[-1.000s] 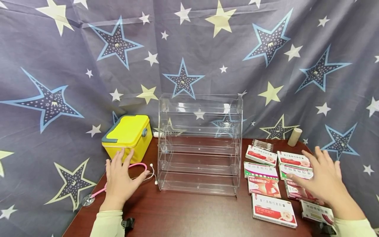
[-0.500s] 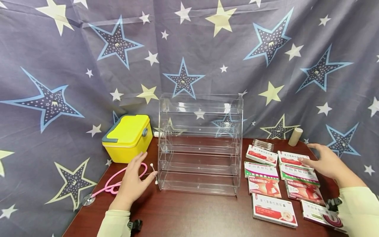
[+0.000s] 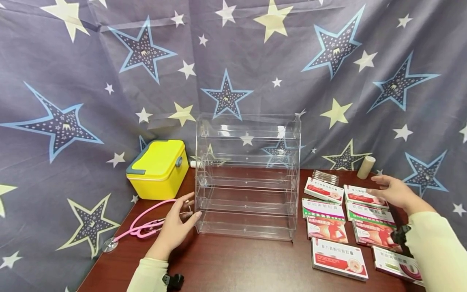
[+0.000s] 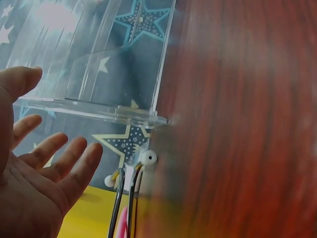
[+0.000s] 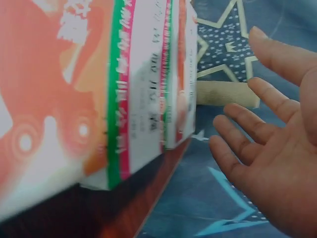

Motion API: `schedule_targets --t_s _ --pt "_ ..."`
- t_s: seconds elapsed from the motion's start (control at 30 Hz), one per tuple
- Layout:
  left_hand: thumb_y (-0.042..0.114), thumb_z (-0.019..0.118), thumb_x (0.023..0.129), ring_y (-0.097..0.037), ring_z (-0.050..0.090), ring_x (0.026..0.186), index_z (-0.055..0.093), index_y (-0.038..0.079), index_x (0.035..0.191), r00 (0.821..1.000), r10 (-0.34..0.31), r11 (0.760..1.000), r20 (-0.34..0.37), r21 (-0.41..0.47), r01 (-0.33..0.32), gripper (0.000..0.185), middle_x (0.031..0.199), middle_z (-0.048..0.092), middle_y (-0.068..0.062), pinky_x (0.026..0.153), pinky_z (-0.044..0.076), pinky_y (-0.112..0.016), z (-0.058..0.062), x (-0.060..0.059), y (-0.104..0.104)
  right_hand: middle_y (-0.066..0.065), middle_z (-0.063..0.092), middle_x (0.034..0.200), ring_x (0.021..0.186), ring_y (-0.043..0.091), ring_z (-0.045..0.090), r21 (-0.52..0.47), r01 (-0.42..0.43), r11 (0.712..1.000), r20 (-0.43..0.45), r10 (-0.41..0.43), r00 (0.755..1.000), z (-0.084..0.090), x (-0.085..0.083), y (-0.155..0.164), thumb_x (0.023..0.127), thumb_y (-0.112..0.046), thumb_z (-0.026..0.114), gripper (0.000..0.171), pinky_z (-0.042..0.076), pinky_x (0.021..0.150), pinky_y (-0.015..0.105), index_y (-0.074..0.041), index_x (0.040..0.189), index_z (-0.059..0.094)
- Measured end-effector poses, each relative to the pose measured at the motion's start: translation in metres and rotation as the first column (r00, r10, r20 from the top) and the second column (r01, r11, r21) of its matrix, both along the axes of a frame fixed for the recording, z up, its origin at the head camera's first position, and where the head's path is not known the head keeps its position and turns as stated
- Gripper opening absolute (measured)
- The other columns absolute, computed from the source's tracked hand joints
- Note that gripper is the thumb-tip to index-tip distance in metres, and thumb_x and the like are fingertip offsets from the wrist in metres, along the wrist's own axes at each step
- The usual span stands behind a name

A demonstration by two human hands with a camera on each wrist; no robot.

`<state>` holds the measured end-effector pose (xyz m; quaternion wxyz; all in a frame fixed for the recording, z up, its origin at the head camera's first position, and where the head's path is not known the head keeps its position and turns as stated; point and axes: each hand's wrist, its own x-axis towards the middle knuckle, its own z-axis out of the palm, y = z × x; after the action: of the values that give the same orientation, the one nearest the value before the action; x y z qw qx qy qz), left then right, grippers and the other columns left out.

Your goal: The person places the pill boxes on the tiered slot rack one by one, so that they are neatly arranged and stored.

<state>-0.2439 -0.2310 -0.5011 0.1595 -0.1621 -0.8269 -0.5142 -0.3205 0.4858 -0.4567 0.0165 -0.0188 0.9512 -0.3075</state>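
Observation:
A clear acrylic tiered rack (image 3: 247,178) stands at the middle of the dark wood table (image 3: 237,263). My left hand (image 3: 178,227) is open, palm turned toward the rack's left side, fingers spread just short of it (image 4: 99,106), over the pink stethoscope (image 3: 142,225). The stethoscope's white ear tips (image 4: 147,158) lie beside my fingers (image 4: 74,163). My right hand (image 3: 390,190) is open above the far right medicine boxes (image 3: 363,196), holding nothing. In the right wrist view its fingers (image 5: 257,134) are spread beside the box edges (image 5: 143,84).
A yellow lidded case (image 3: 158,168) sits at the back left. Several red, white and green medicine boxes (image 3: 337,257) lie flat on the right. A tan roll (image 3: 366,167) and a foil strip (image 3: 326,177) rest behind them. A star-printed cloth (image 3: 233,61) hangs behind.
My left hand has left the stethoscope by the yellow case and moved right toward the rack's side. My right hand has drawn back and up, toward the far right boxes.

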Motion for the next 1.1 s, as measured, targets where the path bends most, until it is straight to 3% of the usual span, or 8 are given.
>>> schedule_targets --t_s 0.27,0.43,0.73,0.83,0.97,1.1 --pt "0.015 0.077 0.098 -0.030 0.065 0.124 0.049 0.021 0.151 0.999 -0.013 1.000 0.052 0.015 0.012 0.060 0.144 0.059 -0.011 0.093 0.057 -0.036 0.000 0.000 0.003 0.049 0.037 0.142 0.124 0.065 0.042 0.023 0.038 0.999 0.047 -0.039 0.998 -0.017 -0.007 0.016 0.097 -0.023 0.071 0.067 0.039 0.097 0.074 0.017 0.143 0.043" --pt "0.008 0.075 0.098 -0.033 0.065 0.122 0.050 0.014 0.150 0.999 -0.023 1.000 0.032 0.021 0.022 0.059 0.140 0.060 -0.017 0.088 0.057 -0.028 -0.001 -0.002 0.003 0.051 0.040 0.137 0.121 0.064 0.044 0.037 0.027 0.999 0.056 -0.029 0.998 -0.021 -0.008 0.021 0.094 -0.019 0.075 0.070 0.038 0.097 0.074 0.020 0.142 0.042" --pt "0.007 0.073 0.099 -0.029 0.066 0.120 0.049 0.012 0.151 0.998 -0.008 1.000 0.061 0.012 0.007 0.057 0.135 0.064 -0.013 0.088 0.056 -0.027 -0.003 0.001 0.004 0.053 0.040 0.136 0.120 0.066 0.043 0.105 -0.013 0.994 0.079 0.004 0.997 -0.030 -0.014 0.023 0.091 -0.013 0.075 0.067 0.038 0.097 0.075 0.021 0.139 0.044" --pt "0.006 0.072 0.100 -0.028 0.066 0.121 0.049 0.013 0.151 0.998 -0.005 1.000 0.065 0.009 0.004 0.057 0.136 0.064 -0.013 0.090 0.057 -0.034 -0.003 0.000 0.004 0.052 0.040 0.136 0.120 0.066 0.043 0.116 -0.017 0.993 0.082 0.008 0.997 -0.031 -0.016 0.024 0.089 -0.014 0.075 0.066 0.038 0.096 0.076 0.020 0.139 0.046" --pt "0.009 0.072 0.100 -0.030 0.066 0.122 0.049 0.015 0.151 0.998 -0.008 1.000 0.058 0.001 0.008 0.057 0.137 0.064 -0.013 0.092 0.057 -0.038 -0.003 0.000 0.003 0.050 0.044 0.135 0.117 0.064 0.047 0.117 0.000 0.993 0.054 -0.007 0.999 -0.031 -0.015 0.024 0.087 -0.012 0.078 0.066 0.041 0.094 0.075 0.019 0.137 0.049" --pt "0.012 0.072 0.101 -0.031 0.066 0.122 0.048 0.016 0.152 0.999 -0.012 1.000 0.046 -0.007 0.013 0.057 0.137 0.065 -0.013 0.091 0.057 -0.034 -0.004 0.000 0.002 0.048 0.047 0.130 0.111 0.060 0.052 0.094 0.040 0.995 0.034 -0.043 0.999 -0.027 -0.011 0.022 0.085 -0.011 0.082 0.068 0.043 0.090 0.072 0.018 0.137 0.048"
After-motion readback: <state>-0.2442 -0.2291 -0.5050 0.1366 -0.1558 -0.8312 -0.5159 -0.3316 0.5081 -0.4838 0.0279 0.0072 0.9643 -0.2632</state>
